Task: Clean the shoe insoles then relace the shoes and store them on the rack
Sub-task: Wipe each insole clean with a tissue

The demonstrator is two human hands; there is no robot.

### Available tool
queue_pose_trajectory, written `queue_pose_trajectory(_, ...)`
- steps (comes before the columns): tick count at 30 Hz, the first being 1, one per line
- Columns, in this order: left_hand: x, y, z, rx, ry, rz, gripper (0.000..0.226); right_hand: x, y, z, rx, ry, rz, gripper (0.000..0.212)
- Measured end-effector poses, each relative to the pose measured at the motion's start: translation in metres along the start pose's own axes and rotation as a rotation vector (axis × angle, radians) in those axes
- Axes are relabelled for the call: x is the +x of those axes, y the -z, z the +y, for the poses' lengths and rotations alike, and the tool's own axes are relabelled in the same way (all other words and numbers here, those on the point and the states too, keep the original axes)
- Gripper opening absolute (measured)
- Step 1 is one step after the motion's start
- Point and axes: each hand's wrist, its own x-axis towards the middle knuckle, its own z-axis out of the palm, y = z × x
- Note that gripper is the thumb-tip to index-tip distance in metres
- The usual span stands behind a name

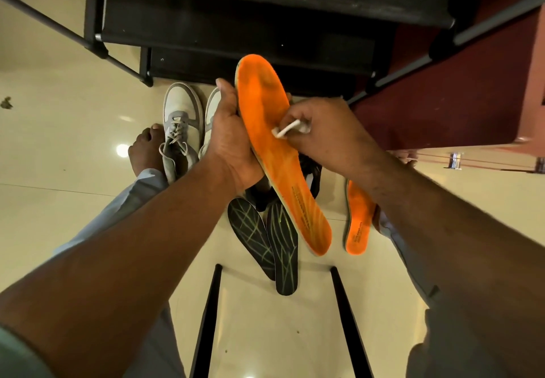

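Note:
My left hand (230,138) grips a long orange insole (274,141) by its left edge and holds it up above the floor. My right hand (318,129) pinches a small white wipe (287,129) and presses it onto the middle of that insole. A second orange insole (358,221) lies partly under my right forearm. Two black insoles (265,242) with yellow-green lines lie on the floor below. A pair of white and grey laced sneakers (182,124) stands to the left, the right one partly hidden by my left hand. A black shoe (309,171) shows behind the held insole.
A black shoe rack (236,23) with metal tubes fills the top of the view. A dark red wall or cabinet (457,82) stands at the right. My bare foot (144,150) rests beside the sneakers. Two black bars (206,318) run along the glossy cream floor.

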Motion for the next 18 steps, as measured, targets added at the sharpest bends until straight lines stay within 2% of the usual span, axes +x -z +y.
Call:
queue_pose_trajectory(2, 0.0, -0.001, 0.0, 0.001, 0.004, 0.003, 0.094, -0.001, -0.001, 0.001, -0.094, 0.073, -0.034, 0.008)
queue_pose_trajectory(6, -0.001, -0.001, 0.002, -0.012, 0.02, 0.011, 0.096, -0.006, -0.003, -0.011, -0.021, 0.266, -0.133, 0.009)
queue_pose_trajectory(10, -0.001, -0.001, 0.0, 0.0, 0.008, 0.016, 0.092, -0.001, -0.006, 0.002, -0.247, 0.176, -0.1, 0.01)
queue_pose_trajectory(15, 0.001, 0.002, 0.001, -0.011, 0.043, 0.0, 0.099, -0.007, -0.007, -0.012, -0.061, 0.321, -0.167, 0.011)
queue_pose_trajectory(18, 0.0, 0.0, 0.0, -0.012, 0.017, -0.006, 0.094, -0.001, -0.007, 0.0, -0.218, 0.215, -0.085, 0.009)
